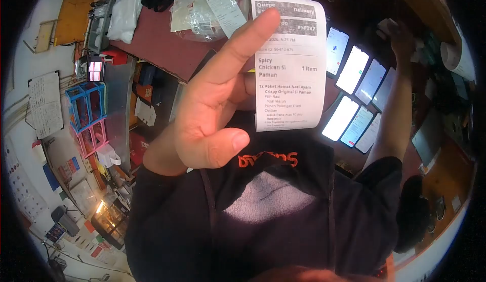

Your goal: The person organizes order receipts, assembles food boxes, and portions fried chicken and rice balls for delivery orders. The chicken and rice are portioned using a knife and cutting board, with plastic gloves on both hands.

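Note:
My left hand (pixel 215 97) holds up a printed receipt (pixel 291 79) close to the camera. The index finger lies across its front near the top, other fingers go behind its left edge, and the thumb sticks out below, apart from the paper. The lower end of the receipt curls. My right arm reaches forward on the right, over the table. At its end, my right hand (pixel 401 36) is in shadow beside a small white object (pixel 387 26); its fingers are too dark to make out.
Several lit phones (pixel 352 69) lie in rows between the receipt and my right arm. A clear plastic bag (pixel 197 16) with papers rests on the dark red table (pixel 152 33). Blue and pink racks (pixel 86 107) stand at left, near a small lit screen (pixel 95 71).

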`<action>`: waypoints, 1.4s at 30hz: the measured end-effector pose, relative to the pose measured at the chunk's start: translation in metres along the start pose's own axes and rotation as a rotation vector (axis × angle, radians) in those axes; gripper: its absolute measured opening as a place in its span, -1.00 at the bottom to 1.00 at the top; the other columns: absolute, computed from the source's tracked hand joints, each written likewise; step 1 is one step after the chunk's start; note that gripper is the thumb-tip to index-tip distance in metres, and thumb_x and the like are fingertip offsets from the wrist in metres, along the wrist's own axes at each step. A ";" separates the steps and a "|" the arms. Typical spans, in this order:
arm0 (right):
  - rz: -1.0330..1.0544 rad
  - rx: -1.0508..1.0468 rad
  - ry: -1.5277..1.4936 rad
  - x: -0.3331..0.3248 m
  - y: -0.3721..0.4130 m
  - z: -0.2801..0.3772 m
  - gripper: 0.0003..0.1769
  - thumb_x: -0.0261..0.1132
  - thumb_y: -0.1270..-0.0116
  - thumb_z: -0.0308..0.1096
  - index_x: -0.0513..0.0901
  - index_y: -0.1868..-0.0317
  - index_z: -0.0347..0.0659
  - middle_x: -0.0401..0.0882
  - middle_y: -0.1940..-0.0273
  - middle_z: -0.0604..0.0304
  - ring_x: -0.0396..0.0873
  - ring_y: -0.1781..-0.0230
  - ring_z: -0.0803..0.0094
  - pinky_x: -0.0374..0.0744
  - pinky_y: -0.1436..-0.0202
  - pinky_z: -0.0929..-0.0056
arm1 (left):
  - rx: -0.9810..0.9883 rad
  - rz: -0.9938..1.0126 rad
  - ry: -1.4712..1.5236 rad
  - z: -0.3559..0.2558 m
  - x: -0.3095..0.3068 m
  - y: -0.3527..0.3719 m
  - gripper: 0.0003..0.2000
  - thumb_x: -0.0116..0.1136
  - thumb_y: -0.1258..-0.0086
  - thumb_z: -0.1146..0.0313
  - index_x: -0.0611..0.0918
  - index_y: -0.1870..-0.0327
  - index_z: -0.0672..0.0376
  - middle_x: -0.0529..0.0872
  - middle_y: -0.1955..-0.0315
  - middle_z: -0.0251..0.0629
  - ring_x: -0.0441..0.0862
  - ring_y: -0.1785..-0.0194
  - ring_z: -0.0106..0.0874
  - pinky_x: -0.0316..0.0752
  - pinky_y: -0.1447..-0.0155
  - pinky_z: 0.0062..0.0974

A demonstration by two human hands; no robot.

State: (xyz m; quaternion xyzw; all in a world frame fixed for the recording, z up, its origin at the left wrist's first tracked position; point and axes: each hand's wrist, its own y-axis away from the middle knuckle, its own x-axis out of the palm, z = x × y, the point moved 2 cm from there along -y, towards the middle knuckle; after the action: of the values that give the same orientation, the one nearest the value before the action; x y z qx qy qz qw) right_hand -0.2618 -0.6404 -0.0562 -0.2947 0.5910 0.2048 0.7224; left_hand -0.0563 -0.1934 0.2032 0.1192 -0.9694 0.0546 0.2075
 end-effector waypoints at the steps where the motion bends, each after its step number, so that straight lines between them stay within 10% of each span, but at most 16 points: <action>1: 0.003 -0.003 0.000 -0.002 -0.001 0.001 -0.43 0.14 -0.37 0.14 0.60 -0.08 -0.19 0.60 -0.09 -0.07 0.56 -0.11 0.01 0.47 -0.22 0.18 | 0.008 0.050 -0.021 0.000 0.001 0.001 -0.07 0.12 -0.21 0.25 -0.16 -0.54 0.31 0.19 -0.44 -0.03 0.37 -0.40 -0.25 0.30 -0.40 -0.30; 4: -0.042 0.075 -0.064 0.002 -0.004 -0.005 -0.36 0.12 -0.35 0.19 0.58 -0.14 -0.21 0.58 -0.13 -0.07 0.51 -0.18 -0.01 0.42 -0.27 0.13 | -0.046 -0.159 0.102 0.000 0.009 0.002 0.00 0.37 -0.13 0.05 0.05 -0.51 0.29 0.23 -0.42 0.10 0.28 -0.46 -0.14 0.32 -0.42 -0.25; 21: -0.064 0.050 -0.094 -0.028 -0.031 0.006 -0.42 0.37 -0.24 -0.05 0.54 -0.20 -0.16 0.57 -0.14 -0.01 0.55 -0.13 0.03 0.48 -0.25 0.16 | 0.004 -0.136 -0.078 0.008 -0.002 0.001 0.02 0.29 -0.13 0.08 -0.02 -0.51 0.37 0.24 -0.42 0.04 0.26 -0.47 -0.21 0.16 -0.48 -0.30; 23: -0.114 0.081 -0.063 -0.032 -0.031 0.006 -0.43 0.36 -0.25 -0.05 0.55 -0.19 -0.16 0.58 -0.13 0.00 0.55 -0.13 0.03 0.48 -0.25 0.16 | -0.079 -0.315 -0.244 0.005 0.002 0.004 0.12 0.32 0.01 -0.15 0.06 -0.49 0.41 0.24 -0.42 0.06 0.27 -0.45 -0.19 0.15 -0.49 -0.30; 28: -0.224 0.108 -0.539 0.022 -0.051 -0.022 -0.44 0.36 -0.26 -0.01 0.57 -0.16 -0.16 0.56 -0.14 -0.03 0.51 -0.18 0.03 0.48 -0.23 0.16 | -0.046 -0.248 -0.263 0.007 -0.011 0.009 0.09 0.30 -0.03 -0.10 0.04 -0.49 0.42 0.22 -0.42 0.08 0.24 -0.47 -0.18 0.13 -0.49 -0.30; 42: -0.483 -0.172 -0.282 -0.003 -0.060 -0.025 -0.55 0.42 -0.21 -0.14 0.60 -0.06 -0.13 0.62 0.02 0.03 0.60 0.03 0.09 0.59 -0.05 0.13 | -0.015 -0.227 -0.197 0.009 -0.017 0.018 0.07 0.33 -0.05 0.05 -0.01 -0.50 0.40 0.17 -0.45 0.06 0.21 -0.49 -0.19 0.13 -0.50 -0.28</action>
State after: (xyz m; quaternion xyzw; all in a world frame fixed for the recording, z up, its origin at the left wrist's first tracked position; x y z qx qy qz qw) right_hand -0.2422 -0.7008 -0.0452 -0.4557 0.3778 0.1152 0.7977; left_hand -0.0493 -0.1738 0.1874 0.2314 -0.9657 0.0118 0.1170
